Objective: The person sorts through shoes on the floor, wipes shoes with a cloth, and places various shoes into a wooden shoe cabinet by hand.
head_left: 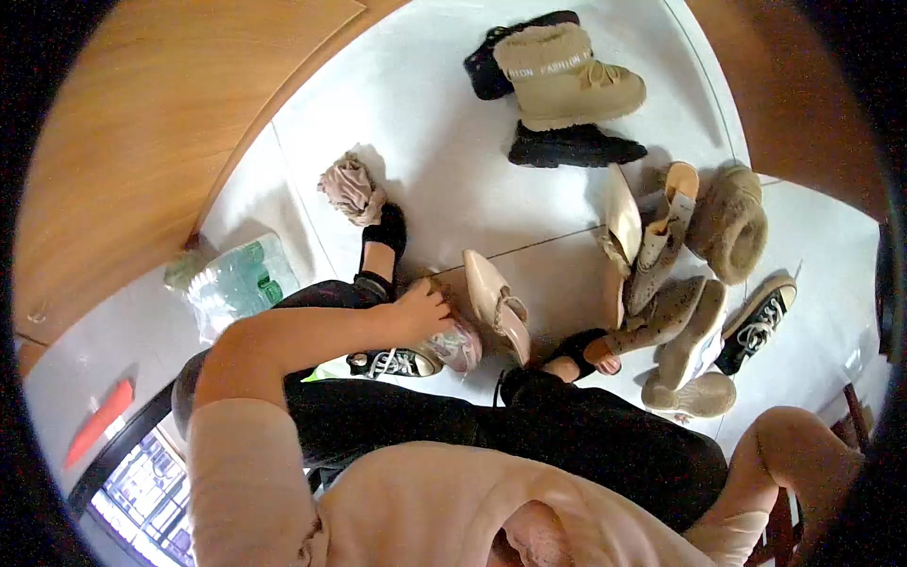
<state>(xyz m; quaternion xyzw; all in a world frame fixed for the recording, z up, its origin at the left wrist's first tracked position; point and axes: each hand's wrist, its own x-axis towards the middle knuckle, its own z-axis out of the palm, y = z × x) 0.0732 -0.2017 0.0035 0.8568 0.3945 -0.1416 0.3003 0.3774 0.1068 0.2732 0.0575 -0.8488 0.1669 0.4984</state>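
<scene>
My left hand (423,312) reaches down across my left leg, fingers curled at the top of a pink patterned shoe (457,347). The hand hides part of that shoe. A black canvas sneaker with white laces (395,363) lies just left of it. Close by on the right rests a shiny beige pointed flat shoe (491,293). Against my left foot is a crumpled dusty-pink cloth (351,189). My right arm (794,449) bends at the far right, and its hand does not show.
Beige boots (562,80) and black shoes (576,146) lie farther out. To the right are a cream pointed shoe (621,217), a furry brown boot (732,227) and another black sneaker (759,321). A clear plastic bag (241,283) sits left, near wooden panels (151,123).
</scene>
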